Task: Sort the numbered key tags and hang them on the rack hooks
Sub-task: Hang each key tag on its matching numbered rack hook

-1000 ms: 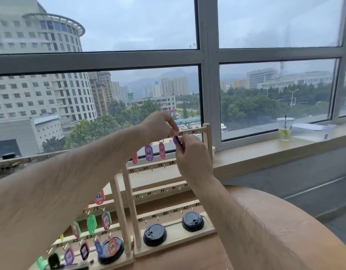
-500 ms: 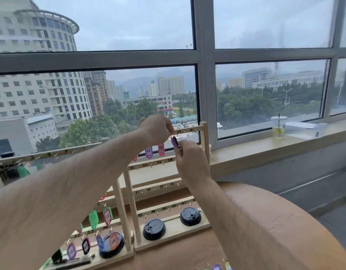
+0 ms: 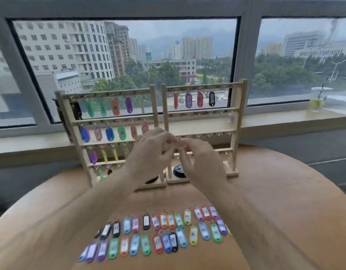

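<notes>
Key tags (image 3: 158, 234) lie in two rows on the table (image 3: 275, 201), others hang on the two wooden racks (image 3: 240, 121) behind, and the left hand (image 3: 148, 158) and right hand (image 3: 201, 162) meet fingertips before the racks, well above the rows, too blurred to tell whether they pinch anything.

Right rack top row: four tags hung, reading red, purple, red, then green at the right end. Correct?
Not quite. The head view shows four tags on the top row of the right rack: a red tag, a purple tag, a second red tag, but the one at the right end is a black tag, not green.
</notes>
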